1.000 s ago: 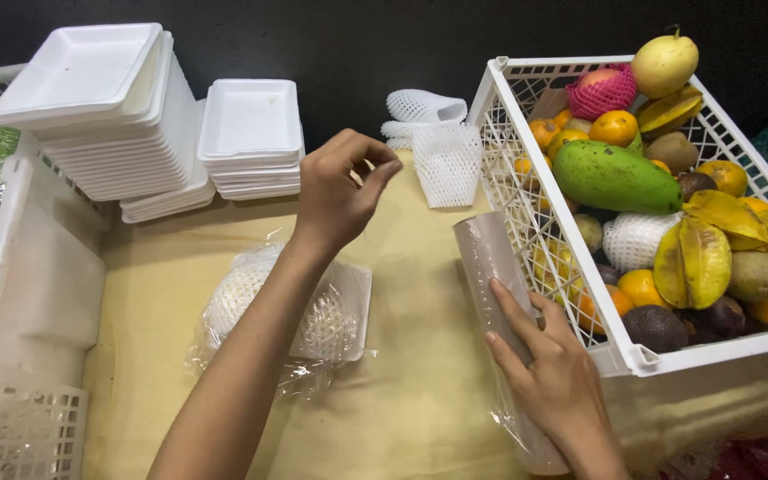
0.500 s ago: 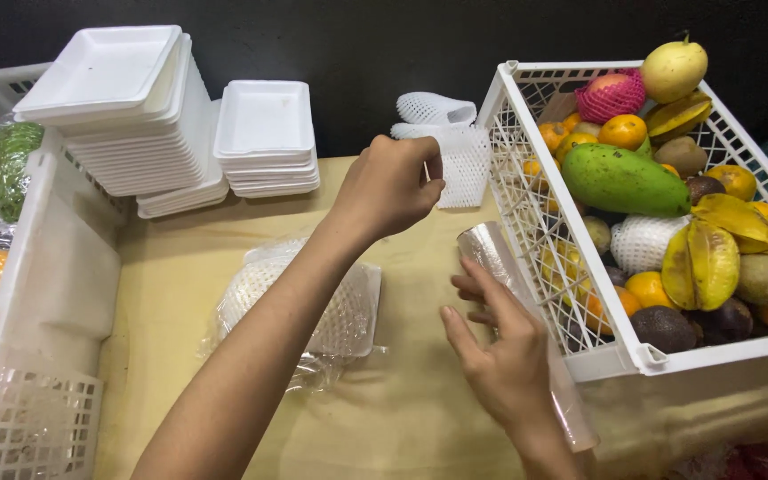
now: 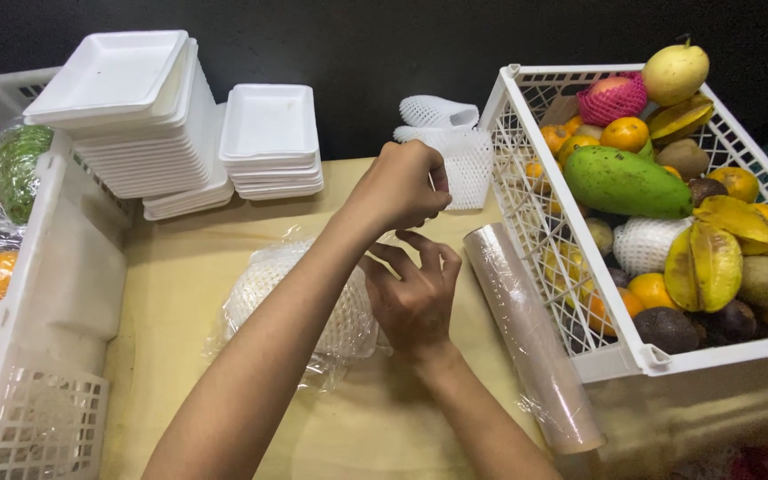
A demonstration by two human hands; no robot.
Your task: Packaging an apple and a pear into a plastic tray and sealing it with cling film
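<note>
Between your hands sits the wrapped tray of netted fruit, left hand clenched as if pinching film above it, right hand loose-fingered at its edge, cling-film roll just right; wrapping step, likely needs film pulled taut.

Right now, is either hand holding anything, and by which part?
Left hand is closed, likely pinching clear film; hard to confirm. Right hand is open beside the wrapped tray, gripping nothing visible.

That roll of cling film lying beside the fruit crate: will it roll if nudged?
Probably: the cling film roll is a smooth cylinder lying flat, untouched by either hand. The crate alongside likely blocks it rightward. Its loose film tail may drag and cling.
</note>
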